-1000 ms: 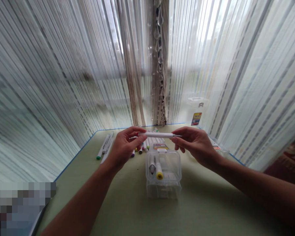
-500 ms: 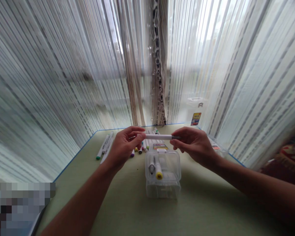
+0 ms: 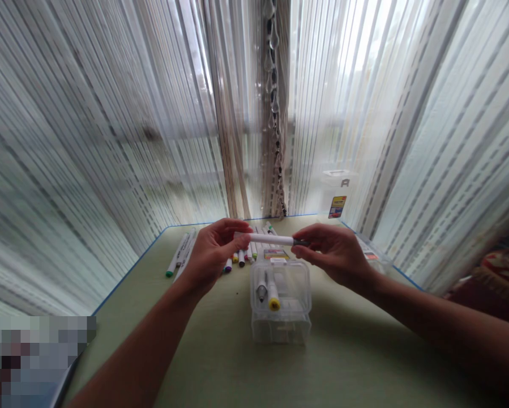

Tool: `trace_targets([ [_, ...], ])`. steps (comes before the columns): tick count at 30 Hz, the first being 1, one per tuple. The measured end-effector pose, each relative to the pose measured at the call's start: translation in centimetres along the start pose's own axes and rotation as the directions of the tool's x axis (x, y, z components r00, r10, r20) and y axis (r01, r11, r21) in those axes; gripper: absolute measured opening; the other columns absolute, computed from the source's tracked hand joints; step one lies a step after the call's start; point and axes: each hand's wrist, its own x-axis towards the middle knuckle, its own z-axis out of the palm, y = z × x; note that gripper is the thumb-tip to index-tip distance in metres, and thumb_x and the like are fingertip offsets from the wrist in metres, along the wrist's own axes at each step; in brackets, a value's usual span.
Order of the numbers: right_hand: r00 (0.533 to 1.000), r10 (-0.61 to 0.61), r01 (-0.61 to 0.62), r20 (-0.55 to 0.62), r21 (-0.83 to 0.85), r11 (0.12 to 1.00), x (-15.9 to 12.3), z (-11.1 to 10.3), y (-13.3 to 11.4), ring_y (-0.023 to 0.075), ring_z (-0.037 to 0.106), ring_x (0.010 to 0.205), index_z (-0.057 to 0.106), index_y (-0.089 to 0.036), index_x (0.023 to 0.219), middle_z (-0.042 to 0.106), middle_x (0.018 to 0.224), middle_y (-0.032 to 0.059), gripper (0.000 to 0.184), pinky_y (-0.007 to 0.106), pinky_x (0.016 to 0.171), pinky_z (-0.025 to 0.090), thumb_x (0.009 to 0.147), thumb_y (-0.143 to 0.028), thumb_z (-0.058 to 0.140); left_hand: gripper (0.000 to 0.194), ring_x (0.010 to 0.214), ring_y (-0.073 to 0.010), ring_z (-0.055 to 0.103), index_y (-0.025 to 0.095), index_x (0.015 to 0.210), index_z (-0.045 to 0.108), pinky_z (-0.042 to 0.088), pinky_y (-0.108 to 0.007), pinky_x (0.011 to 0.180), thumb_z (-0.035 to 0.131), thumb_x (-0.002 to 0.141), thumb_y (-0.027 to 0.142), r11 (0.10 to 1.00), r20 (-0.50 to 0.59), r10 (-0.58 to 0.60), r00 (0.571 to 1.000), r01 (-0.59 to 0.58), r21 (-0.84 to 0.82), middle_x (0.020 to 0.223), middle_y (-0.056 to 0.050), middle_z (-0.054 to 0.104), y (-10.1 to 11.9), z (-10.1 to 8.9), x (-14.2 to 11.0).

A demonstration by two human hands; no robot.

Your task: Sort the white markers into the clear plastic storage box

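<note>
A white marker is held level between both hands, above the table. My left hand pinches its left end with fingers closed. The right end, dark-tipped, is gripped by my right hand. Just below stands a clear plastic box, open at the top, with two markers lying in it, one yellow-capped and one grey-capped.
A row of several coloured markers lies on the green table behind the box. Two more markers rest at the far left. Striped curtains ring the table; a white container stands behind the right curtain.
The marker has tilted slightly and shifted a little left between my hands. Both hands kept their hold; the box did not move.
</note>
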Motion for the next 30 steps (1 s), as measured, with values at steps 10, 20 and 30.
trace_targets([
  [10, 1.000, -0.002, 0.002, -0.024, 0.034, 0.999, 0.0, 0.1, -0.1, 0.0135, 0.066, 0.059, 0.077, -0.019, 0.086, 0.074, 0.070, 0.0027, 0.018, 0.025, 0.050, 0.053, 0.070, -0.022, 0.085, 0.025, 0.066, -0.0099, 0.063, 0.015, 0.091, 0.074, 0.049, -0.019, 0.061, 0.084, 0.068, 0.018, 1.000, 0.020, -0.023, 1.000, 0.023, -0.013, 0.075, -0.001, 0.071, 0.0, -0.1, -0.1],
  [20, 0.993, 0.120, -0.119, 0.001, 0.142, 0.983, 0.3, 0.1, -0.7, 0.0106, 0.060, 0.046, 0.072, -0.015, 0.084, 0.072, 0.061, 0.0027, 0.024, 0.021, 0.039, 0.044, 0.070, -0.030, 0.086, 0.030, 0.063, -0.0126, 0.065, 0.014, 0.094, 0.074, 0.049, -0.021, 0.057, 0.085, 0.068, 0.024, 0.999, -0.014, -0.047, 0.999, 0.047, -0.005, 0.072, -0.004, 0.072, 0.1, -0.4, -0.1],
  [30, 0.983, 0.154, -0.176, 0.103, 0.252, 0.952, 0.2, 0.3, -1.4, 0.0108, 0.062, 0.049, 0.067, -0.017, 0.077, 0.070, 0.062, -0.0001, 0.030, 0.020, 0.038, 0.044, 0.062, -0.028, 0.090, 0.027, 0.056, -0.0117, 0.064, 0.012, 0.085, 0.074, 0.053, -0.022, 0.058, 0.086, 0.067, 0.029, 0.996, -0.027, -0.088, 0.996, 0.087, -0.033, 0.063, -0.003, 0.069, 0.3, 0.0, 0.0],
])
